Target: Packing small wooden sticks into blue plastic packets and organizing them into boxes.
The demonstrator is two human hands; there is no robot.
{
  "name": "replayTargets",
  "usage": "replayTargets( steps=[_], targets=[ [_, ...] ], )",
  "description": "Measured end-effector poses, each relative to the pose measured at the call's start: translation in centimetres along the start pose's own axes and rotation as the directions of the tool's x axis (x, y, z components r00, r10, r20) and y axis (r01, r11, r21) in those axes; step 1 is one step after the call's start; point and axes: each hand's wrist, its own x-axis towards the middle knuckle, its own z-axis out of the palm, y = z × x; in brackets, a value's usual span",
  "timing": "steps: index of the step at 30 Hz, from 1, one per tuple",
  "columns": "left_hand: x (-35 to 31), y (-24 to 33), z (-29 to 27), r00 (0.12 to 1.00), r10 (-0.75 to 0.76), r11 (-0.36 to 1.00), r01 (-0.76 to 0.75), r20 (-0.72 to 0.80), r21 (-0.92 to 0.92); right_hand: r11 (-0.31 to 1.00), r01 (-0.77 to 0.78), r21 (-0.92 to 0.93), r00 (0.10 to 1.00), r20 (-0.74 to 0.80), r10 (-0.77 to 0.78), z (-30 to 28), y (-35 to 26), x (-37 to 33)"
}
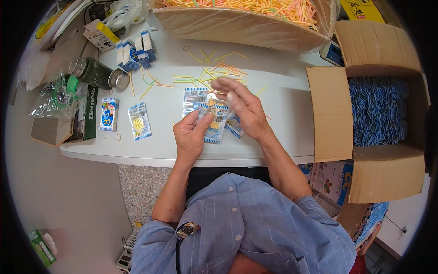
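Dark green card makes up the carton (86,121) at the left edge of the white table (283,137), a dark green bottle (98,73) just behind it. Near the front left corner lies a blue-and-white packet (108,115), then a clear-fronted packet (140,122) with yellow sticks showing inside. Next comes my left hand (190,138), thumb on the front and fingers behind, pinching the left side of the held packet (215,129), which sits near the middle of the table's front edge. Pale orange sticks (211,104) show at its upper end. From the thin film I judge it light, slick and limp, and its sticks easily snapped, so I would hold it by a side edge, gently, rather than squeeze the middle. Behind it, loose sticks (232,68) lie scattered. My right hand (248,109) hangs over its upper right, fingers side by side, thumb standing off from them; whether a fingertip touches anything, I cannot tell. Past the table's right end, an open cardboard box (331,114) holds bundled blue strands (378,112).
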Motion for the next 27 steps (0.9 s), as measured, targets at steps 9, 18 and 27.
replayTargets(
  steps=[9,18,27],
  targets=[
    [-0.1,-0.8,-0.7,0.998,0.058,0.998,-0.058,-0.015,0.01,0.845,0.128,-0.519,0.992,0.08,-0.101,-0.3,-0.3,-1.3],
    [-0.6,0.5,-1.3,0.993,0.087,0.995,-0.083,0.076,-0.056,0.872,0.207,-0.443,0.978,0.112,-0.175,0.6,-1.1,-1.4],
    [-1.3,-1.0,-1.2,0.995,0.095,0.992,-0.093,-0.024,0.08,0.923,0.09,-0.375,0.996,0.029,-0.086,0.0,0.4,-1.9]
  ],
)
